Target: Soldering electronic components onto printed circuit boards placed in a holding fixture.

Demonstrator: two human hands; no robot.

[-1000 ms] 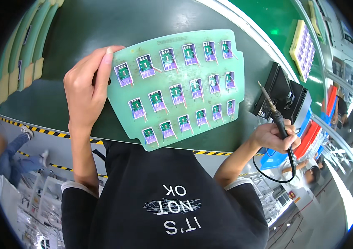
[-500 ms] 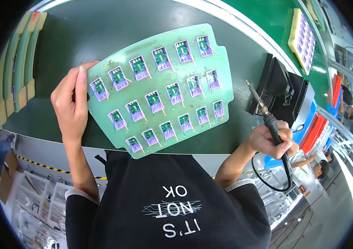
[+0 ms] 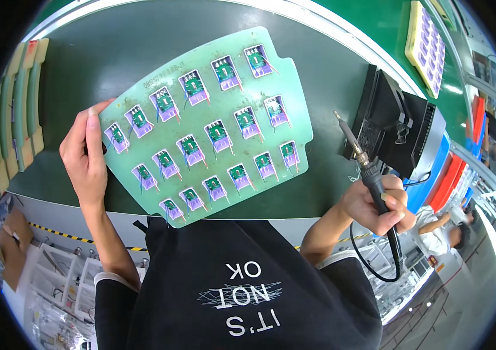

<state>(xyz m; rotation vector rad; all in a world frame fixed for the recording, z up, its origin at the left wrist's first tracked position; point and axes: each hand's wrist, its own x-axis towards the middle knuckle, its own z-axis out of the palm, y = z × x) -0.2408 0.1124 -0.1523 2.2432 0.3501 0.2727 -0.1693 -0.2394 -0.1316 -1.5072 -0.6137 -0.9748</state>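
Note:
My left hand grips the left edge of a pale green fixture board, thumb on its top face. The board is tilted above the dark green bench. Rows of purple-framed pockets fill it, each with a small green circuit board and thin red and blue wires. My right hand is closed round the black handle of a soldering iron. Its metal tip points up and to the left, apart from the board's right edge. The iron's cord loops below the hand.
A black soldering-iron stand sits at the right of the bench. Beyond it lies a cream tray with purple parts. Several curved boards stand in a stack on the left. Red bins and a person are farther right.
The fixture board and my left hand have shifted a little left. My right hand and the soldering iron have moved slightly left too. Both grips stay the same.

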